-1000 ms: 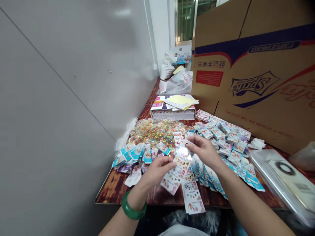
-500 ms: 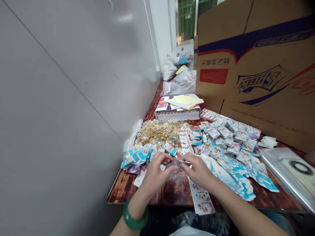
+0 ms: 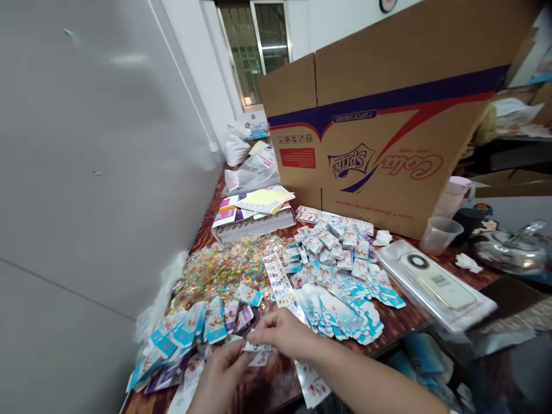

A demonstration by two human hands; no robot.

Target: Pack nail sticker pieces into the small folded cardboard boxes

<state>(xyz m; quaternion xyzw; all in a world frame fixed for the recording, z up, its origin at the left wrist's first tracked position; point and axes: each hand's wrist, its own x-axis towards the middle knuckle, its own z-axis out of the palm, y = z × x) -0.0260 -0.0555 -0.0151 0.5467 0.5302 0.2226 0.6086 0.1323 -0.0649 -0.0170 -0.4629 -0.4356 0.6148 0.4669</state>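
Note:
My left hand (image 3: 221, 375) and my right hand (image 3: 282, 334) meet low over the near part of the table, thumbs and fingers pinched together. Between them is a small white printed paper piece (image 3: 257, 348), gripped at both ends; whether it is a folded strip or a small box I cannot make out. Just beyond my right hand lie long sticker strips (image 3: 279, 280), which run under that wrist. Small blue-and-white nail sticker boxes (image 3: 215, 323) are heaped beside my left hand. Flat unfolded boxes (image 3: 340, 313) fan out to the right.
Behind my hands spreads a pile of shiny, colourful small packets (image 3: 219, 267). More filled-out little boxes (image 3: 332, 244) are heaped at the right. A large cardboard carton (image 3: 366, 190) stands at the back. A phone (image 3: 437, 282), a plastic cup (image 3: 439, 236) and a kettle (image 3: 511, 253) are farther right.
The view has swung to the right, bringing the cup and kettle into sight. Both hands now sit lower in the picture, still closed together on a small paper piece.

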